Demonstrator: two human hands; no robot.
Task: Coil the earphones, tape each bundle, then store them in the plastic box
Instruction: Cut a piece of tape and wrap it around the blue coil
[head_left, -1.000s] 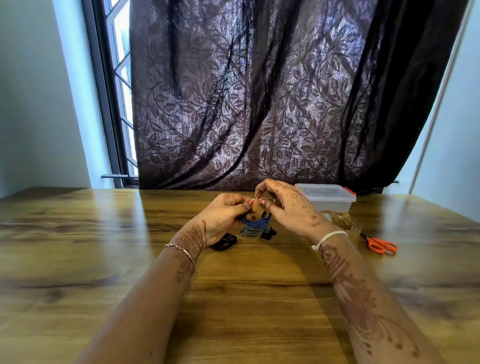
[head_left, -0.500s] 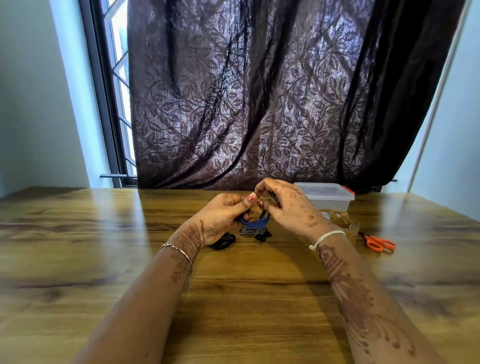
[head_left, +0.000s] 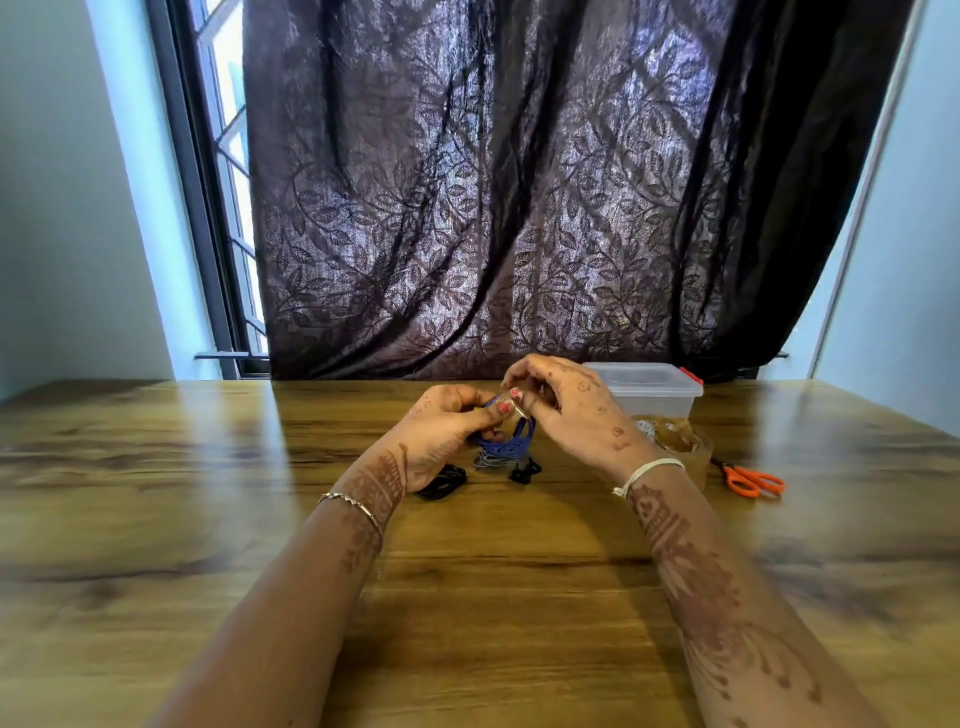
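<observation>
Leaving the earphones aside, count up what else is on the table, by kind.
Plastic box: 1
Tape roll: 1
Scissors: 1
Total: 3

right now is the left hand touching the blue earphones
Touching. The head view shows the left hand gripping the blue earphones, its fingers curled round the coil's upper edge.

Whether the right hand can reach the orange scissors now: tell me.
Probably yes: the orange scissors lie uncovered just past the tape roll. First the right hand must release the tape strip on the blue earphone bundle.
</observation>
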